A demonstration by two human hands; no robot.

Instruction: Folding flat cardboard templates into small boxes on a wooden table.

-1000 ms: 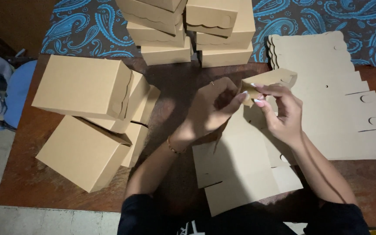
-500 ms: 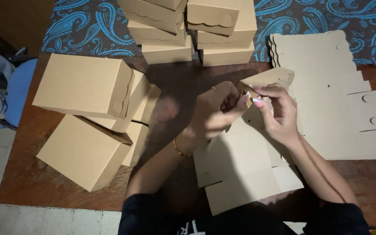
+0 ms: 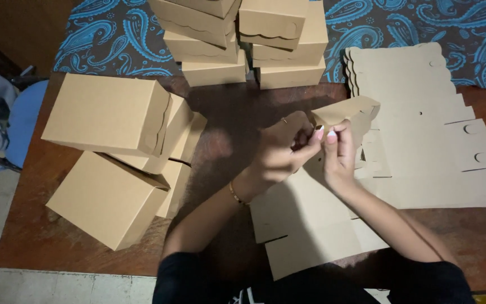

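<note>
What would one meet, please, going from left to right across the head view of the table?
Folded boxes lying at the left → left hand → right hand → stack of flat box blanks.

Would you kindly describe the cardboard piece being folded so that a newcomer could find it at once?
Start at the brown wooden table, between the finished boxes and the flat stack. The box blank lies before the person. Only it has a raised flap, pinched by the left hand and right hand.

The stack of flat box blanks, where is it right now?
In the head view, the stack of flat box blanks lies on the table's right side, just right of the right hand, below the paisley cloth.
</note>
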